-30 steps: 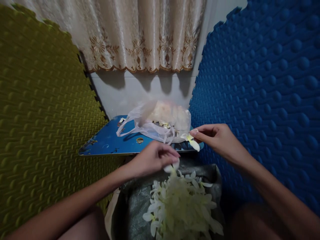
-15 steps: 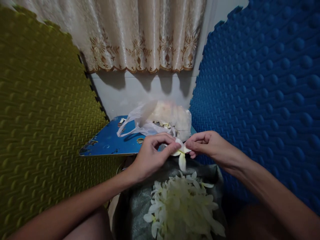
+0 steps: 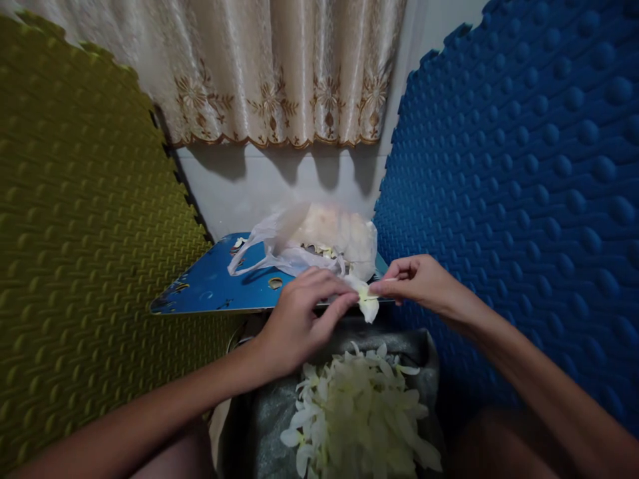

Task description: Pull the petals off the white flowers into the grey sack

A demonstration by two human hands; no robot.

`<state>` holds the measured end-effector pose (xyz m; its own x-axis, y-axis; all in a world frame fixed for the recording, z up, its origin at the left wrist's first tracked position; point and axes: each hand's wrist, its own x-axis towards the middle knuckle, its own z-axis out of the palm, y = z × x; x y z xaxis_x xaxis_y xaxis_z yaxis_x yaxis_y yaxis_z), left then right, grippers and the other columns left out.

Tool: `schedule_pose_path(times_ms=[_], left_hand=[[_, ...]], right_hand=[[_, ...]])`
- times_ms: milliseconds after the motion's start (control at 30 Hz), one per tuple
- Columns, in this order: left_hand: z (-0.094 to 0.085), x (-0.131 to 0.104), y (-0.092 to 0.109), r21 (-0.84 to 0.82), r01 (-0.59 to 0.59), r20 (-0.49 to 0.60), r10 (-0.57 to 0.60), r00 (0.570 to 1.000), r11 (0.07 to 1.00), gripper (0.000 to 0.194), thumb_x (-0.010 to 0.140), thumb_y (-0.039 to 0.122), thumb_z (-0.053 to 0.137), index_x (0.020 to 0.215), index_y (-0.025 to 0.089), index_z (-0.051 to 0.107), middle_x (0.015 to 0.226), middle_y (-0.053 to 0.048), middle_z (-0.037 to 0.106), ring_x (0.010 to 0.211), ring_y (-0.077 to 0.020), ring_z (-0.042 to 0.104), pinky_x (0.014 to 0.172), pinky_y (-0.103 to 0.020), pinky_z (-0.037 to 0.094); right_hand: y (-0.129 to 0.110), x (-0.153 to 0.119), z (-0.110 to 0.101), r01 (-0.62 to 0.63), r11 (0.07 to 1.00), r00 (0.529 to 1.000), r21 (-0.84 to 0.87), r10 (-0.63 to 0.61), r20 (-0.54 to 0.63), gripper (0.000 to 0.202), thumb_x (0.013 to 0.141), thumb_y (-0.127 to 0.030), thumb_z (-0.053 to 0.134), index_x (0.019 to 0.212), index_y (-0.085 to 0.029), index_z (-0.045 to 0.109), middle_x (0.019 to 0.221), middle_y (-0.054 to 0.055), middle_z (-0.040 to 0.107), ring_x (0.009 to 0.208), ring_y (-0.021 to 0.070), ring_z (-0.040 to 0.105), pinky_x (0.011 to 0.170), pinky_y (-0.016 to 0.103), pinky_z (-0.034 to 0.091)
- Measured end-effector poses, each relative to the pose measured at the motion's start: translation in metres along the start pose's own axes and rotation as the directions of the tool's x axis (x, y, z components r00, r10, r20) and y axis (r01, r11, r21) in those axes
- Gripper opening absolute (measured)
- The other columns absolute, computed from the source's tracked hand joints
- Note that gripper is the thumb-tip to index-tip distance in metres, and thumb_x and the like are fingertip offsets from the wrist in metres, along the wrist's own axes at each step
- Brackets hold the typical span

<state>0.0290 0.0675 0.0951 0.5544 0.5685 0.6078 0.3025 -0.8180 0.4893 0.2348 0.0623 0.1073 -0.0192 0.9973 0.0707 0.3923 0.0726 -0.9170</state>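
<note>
A pale yellow-white flower [image 3: 368, 307] is pinched between both hands, above the front edge of a blue board. My left hand [image 3: 304, 322] is closed, thumb and fingertips on the flower's left side. From the right, my right hand [image 3: 417, 283] grips the flower's other side between thumb and finger. Below them a large heap of similar white flowers [image 3: 362, 416] lies on a dark grey-green sack [image 3: 264, 416]. Behind the hands, a translucent plastic bag [image 3: 332, 229] with pale contents rests on the board, its handles spread to the left.
The blue board [image 3: 214, 276] has a printed picture. A ribbed yellow-green foam mat [image 3: 90, 233] stands on the left, a blue foam mat [image 3: 519, 166] on the right. A beige embroidered curtain [image 3: 279, 73] hangs before the pale wall [image 3: 234, 193].
The view has shifted slightly. The flower has turned between my fingers, and its long lower petal no longer hangs as far down. My left hand's fingers have stretched over it more.
</note>
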Motion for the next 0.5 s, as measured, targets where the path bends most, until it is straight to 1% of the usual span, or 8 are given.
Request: schedule_pose_path(times_ms=[33, 67, 133, 200, 233, 267, 400, 500], left_hand=[[0.0, 0.0, 0.0, 0.027, -0.009, -0.07, 0.011, 0.997, 1.0, 0.018, 0.083, 0.028, 0.058, 0.096, 0.02, 0.067, 0.087, -0.006, 0.066, 0.085, -0.0196, 0.056, 0.078, -0.031, 0.041], [0.0, 0.001, 0.0, 0.038, -0.019, -0.104, 0.023, 0.994, 0.999, 0.023, 0.079, 0.029, 0.063, 0.101, 0.02, 0.066, 0.092, -0.006, 0.065, 0.089, -0.0204, 0.056, 0.08, -0.031, 0.041], [0.0, 0.003, -0.001, -0.011, -0.031, -0.072, 0.03, 0.997, 0.999, 0.028, 0.074, 0.028, 0.069, 0.1, 0.021, 0.066, 0.095, -0.006, 0.065, 0.092, -0.0208, 0.055, 0.081, -0.032, 0.041], [0.0, 0.005, -0.001, -0.12, 0.004, -0.015, -0.006, 1.0, 0.993, 0.012, 0.075, 0.025, 0.068, 0.085, 0.019, 0.069, 0.085, -0.005, 0.067, 0.084, -0.019, 0.058, 0.077, -0.03, 0.042], [0.001, 0.006, -0.002, -0.171, 0.036, -0.003, -0.037, 0.999, 0.985, 0.006, 0.076, 0.023, 0.067, 0.077, 0.018, 0.068, 0.079, -0.004, 0.067, 0.079, -0.0178, 0.058, 0.075, -0.029, 0.043], [0.001, 0.007, -0.002, -0.209, 0.073, -0.003, -0.076, 0.997, 0.975, 0.007, 0.076, 0.022, 0.066, 0.072, 0.017, 0.067, 0.074, -0.003, 0.066, 0.075, -0.017, 0.058, 0.073, -0.028, 0.043], [-0.003, 0.009, -0.004, -0.343, 0.253, -0.044, -0.284, 0.958, 0.905, 0.01, 0.076, 0.023, 0.065, 0.071, 0.015, 0.067, 0.072, -0.003, 0.067, 0.07, -0.016, 0.06, 0.066, -0.025, 0.044], [-0.008, 0.011, -0.007, -0.406, 0.298, -0.088, -0.361, 0.928, 0.864, 0.011, 0.075, 0.026, 0.066, 0.069, 0.016, 0.068, 0.069, -0.002, 0.069, 0.067, -0.0159, 0.062, 0.062, -0.024, 0.045]], right_hand=[[-0.002, -0.002, 0.004, 0.014, 1.0, 1.0, -0.002, -0.014, 0.008, 0.032, 0.052, -0.036, 0.08, 0.05, -0.017, 0.054, 0.044, -0.004, 0.054, 0.042, 0.008, 0.045, 0.04, 0.021, 0.032], [-0.005, -0.005, 0.009, 0.022, 1.0, 0.999, 0.011, -0.022, 0.029, 0.034, 0.052, -0.036, 0.08, 0.049, -0.017, 0.051, 0.044, -0.004, 0.053, 0.042, 0.0076, 0.044, 0.04, 0.02, 0.031], [-0.009, -0.009, 0.016, 0.013, 0.997, 0.995, 0.075, -0.02, 0.096, 0.035, 0.053, -0.036, 0.08, 0.05, -0.017, 0.05, 0.045, -0.004, 0.053, 0.042, 0.0069, 0.044, 0.04, 0.019, 0.032], [-0.012, -0.013, 0.019, -0.018, 0.989, 0.987, 0.15, -0.006, 0.16, 0.033, 0.054, -0.036, 0.08, 0.052, -0.016, 0.053, 0.047, -0.005, 0.054, 0.043, 0.0063, 0.045, 0.042, 0.018, 0.035], [-0.013, -0.014, 0.019, -0.033, 0.983, 0.982, 0.18, -0.001, 0.187, 0.032, 0.053, -0.036, 0.08, 0.054, -0.015, 0.056, 0.049, -0.004, 0.055, 0.044, 0.0064, 0.047, 0.043, 0.018, 0.037], [-0.014, -0.014, 0.018, -0.043, 0.979, 0.977, 0.201, -0.001, 0.213, 0.031, 0.054, -0.036, 0.08, 0.057, -0.015, 0.058, 0.051, -0.004, 0.057, 0.045, 0.0068, 0.048, 0.045, 0.019, 0.04], [-0.011, -0.011, 0.007, -0.079, 0.979, 0.957, 0.189, 0.021, 0.289, 0.03, 0.057, -0.037, 0.078, 0.073, -0.013, 0.069, 0.066, 0.001, 0.067, 0.059, 0.0111, 0.059, 0.062, 0.023, 0.05], [-0.005, -0.004, -0.002, -0.091, 0.985, 0.966, 0.146, 0.052, 0.252, 0.031, 0.057, -0.036, 0.078, 0.076, -0.013, 0.072, 0.066, 0.002, 0.069, 0.061, 0.0125, 0.061, 0.065, 0.026, 0.051]])
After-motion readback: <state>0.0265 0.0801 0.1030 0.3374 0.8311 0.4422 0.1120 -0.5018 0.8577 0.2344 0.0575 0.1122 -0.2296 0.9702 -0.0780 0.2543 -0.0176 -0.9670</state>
